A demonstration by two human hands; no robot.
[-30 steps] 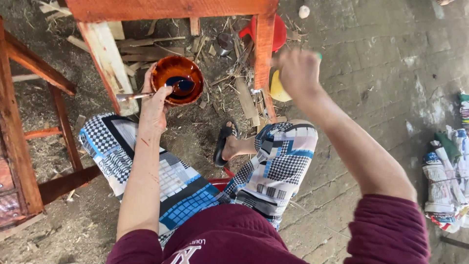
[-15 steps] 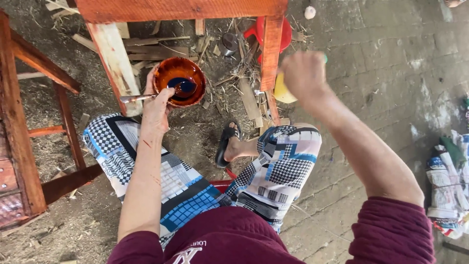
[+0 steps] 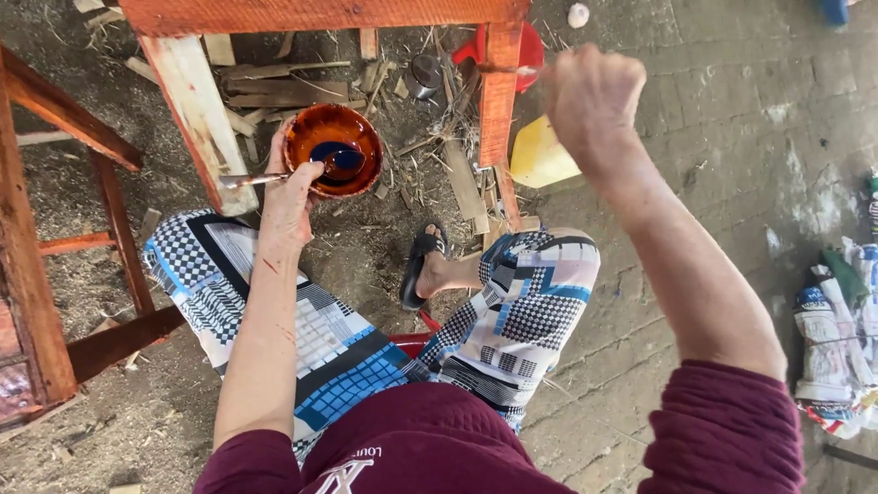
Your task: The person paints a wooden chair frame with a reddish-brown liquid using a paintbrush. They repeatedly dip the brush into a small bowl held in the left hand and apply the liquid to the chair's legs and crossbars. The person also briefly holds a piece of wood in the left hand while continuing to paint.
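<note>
Head view, looking down over the seated person's knees. Left hand [image 3: 291, 197] is cupped under and around the near rim of a small round bowl [image 3: 333, 149], fingers curled against its outside, thumb side up; the bowl sits level, which keeps the dark liquid pooled at its centre from running out. A brush or stirring stick [image 3: 274, 177] lies across the bowl, pale handle jutting out to the left past the hand and tip resting in the liquid; whether the hand also pins the handle cannot be told.

Right hand [image 3: 593, 96] is raised, closed into a fist, just right of the reddish wooden frame leg [image 3: 499, 101]. It is blurred; a thin pale streak runs from it toward the leg, but what the fist grips cannot be made out.

Bowl is held close to the frame, between its two near legs, within short reach of the right hand. Behind the leg stand a yellow container [image 3: 540, 157] and a red plastic vessel [image 3: 528, 46]. Wood offcuts [image 3: 462, 178] litter the dirt floor. Crumpled newspaper [image 3: 837, 348] lies far right on the brick paving.
</note>
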